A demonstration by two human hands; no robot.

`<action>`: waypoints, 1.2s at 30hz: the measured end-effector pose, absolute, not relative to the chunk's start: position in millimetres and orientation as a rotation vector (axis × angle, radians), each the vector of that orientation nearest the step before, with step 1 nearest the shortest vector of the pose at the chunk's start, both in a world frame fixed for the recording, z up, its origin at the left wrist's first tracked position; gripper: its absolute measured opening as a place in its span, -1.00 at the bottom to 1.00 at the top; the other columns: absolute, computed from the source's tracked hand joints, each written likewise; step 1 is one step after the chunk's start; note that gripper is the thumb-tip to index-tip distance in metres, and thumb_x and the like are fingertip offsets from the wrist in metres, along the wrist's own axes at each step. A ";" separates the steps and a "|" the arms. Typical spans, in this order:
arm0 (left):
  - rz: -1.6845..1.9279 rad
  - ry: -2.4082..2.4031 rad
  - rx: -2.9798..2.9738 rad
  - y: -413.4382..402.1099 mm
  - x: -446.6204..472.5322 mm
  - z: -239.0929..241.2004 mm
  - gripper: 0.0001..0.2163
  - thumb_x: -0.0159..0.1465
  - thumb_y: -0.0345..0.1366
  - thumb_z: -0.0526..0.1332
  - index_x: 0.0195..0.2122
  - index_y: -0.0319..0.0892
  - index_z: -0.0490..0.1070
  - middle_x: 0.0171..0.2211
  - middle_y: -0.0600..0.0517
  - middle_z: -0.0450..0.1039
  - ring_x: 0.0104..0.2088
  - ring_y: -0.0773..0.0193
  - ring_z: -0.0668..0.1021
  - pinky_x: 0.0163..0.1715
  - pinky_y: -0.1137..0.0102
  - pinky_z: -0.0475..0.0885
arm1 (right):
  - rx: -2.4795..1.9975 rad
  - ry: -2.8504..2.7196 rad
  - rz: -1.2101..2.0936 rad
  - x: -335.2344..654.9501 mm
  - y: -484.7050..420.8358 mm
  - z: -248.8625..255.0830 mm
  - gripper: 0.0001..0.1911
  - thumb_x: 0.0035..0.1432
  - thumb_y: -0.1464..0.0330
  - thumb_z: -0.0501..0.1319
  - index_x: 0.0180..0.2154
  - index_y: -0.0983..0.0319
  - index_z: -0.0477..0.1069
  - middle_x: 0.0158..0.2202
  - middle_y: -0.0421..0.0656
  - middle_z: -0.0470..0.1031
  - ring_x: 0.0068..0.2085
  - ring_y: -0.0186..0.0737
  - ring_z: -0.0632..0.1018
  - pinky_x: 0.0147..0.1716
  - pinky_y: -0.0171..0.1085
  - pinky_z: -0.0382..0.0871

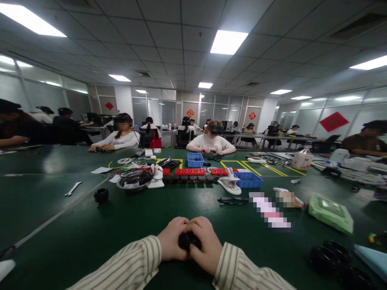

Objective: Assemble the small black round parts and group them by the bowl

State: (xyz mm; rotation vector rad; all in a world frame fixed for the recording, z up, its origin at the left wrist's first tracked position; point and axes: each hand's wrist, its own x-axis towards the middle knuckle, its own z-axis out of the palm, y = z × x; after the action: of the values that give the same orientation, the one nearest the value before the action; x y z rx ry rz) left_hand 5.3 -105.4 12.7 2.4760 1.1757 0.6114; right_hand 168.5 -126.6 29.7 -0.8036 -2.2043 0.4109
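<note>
Both of my hands are closed around a black round part [190, 240] low over the green table, near its front edge. My left hand [174, 240] grips it from the left side, and my right hand [206, 242] wraps it from the right, the fingertips of both meeting at the top. Most of the part is hidden by my fingers, so its exact kind does not show. A black ring-like part [101, 195] stands on the table to the left. Several glossy black ring-like parts [325, 257] sit together at the lower right.
On the green table [145, 213] lie a wrench [73, 189], glasses [232, 201], a green wipes pack [331, 213] and a light blue item [371, 259]. Farther back are a metal bowl [133, 186], red power strips [190, 171], a white clip [229, 183] and blue bins [249, 180]. Co-workers sit beyond.
</note>
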 end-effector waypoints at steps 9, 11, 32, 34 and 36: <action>0.701 1.313 2.448 -109.3 6.1 13.3 -0.45 -0.24 0.05 0.32 -0.27 -0.15 0.25 -0.22 0.01 0.30 -0.14 0.08 0.36 0.09 0.00 -0.06 | -1.023 -2.018 0.458 173.8 -112.0 14.8 -0.52 -0.06 0.23 0.20 -0.09 0.26 0.21 -0.17 -0.07 0.32 -0.12 -0.11 0.35 -0.11 -0.13 0.20; 0.694 1.330 2.465 -109.9 7.0 13.0 -0.44 -0.25 0.10 0.31 -0.30 -0.14 0.27 -0.26 0.03 0.31 -0.17 0.10 0.37 0.08 0.01 -0.04 | -1.106 -1.971 0.493 173.8 -110.7 14.4 -0.58 -0.11 0.28 0.24 -0.17 0.26 0.24 -0.25 -0.11 0.33 -0.20 -0.16 0.36 -0.18 -0.17 0.23; 0.669 1.264 2.445 -108.6 6.8 17.9 -0.39 -0.29 0.00 0.37 -0.20 -0.12 0.31 -0.21 0.01 0.30 -0.18 0.10 0.35 -0.10 0.19 0.24 | -0.877 -2.084 0.535 171.5 -120.9 24.2 -0.58 -0.03 0.29 0.15 -0.08 0.22 0.25 -0.07 -0.06 0.23 -0.03 -0.12 0.29 -0.01 -0.15 0.15; 0.676 1.280 2.435 -108.5 6.8 17.0 -0.38 -0.32 0.03 0.37 -0.24 -0.14 0.30 -0.24 0.01 0.30 -0.21 0.11 0.36 -0.13 0.20 0.26 | -0.913 -2.064 0.530 172.3 -116.5 19.9 -0.55 -0.03 0.24 0.16 -0.07 0.24 0.23 -0.06 -0.04 0.23 -0.02 -0.09 0.29 -0.01 -0.13 0.15; 0.680 1.287 2.444 -108.5 7.0 15.7 -0.39 -0.33 0.04 0.37 -0.27 -0.15 0.28 -0.26 0.02 0.30 -0.22 0.11 0.35 -0.15 0.21 0.26 | -0.958 -2.044 0.518 172.9 -113.7 17.3 -0.53 -0.04 0.23 0.18 -0.07 0.25 0.22 -0.06 -0.04 0.23 -0.02 -0.08 0.29 -0.01 -0.12 0.15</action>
State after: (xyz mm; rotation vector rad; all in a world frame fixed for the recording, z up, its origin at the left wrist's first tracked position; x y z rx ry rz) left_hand 7.0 -108.5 15.7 2.4442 1.2874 0.6803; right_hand 172.9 -113.7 17.3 -0.9581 -2.0441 0.5182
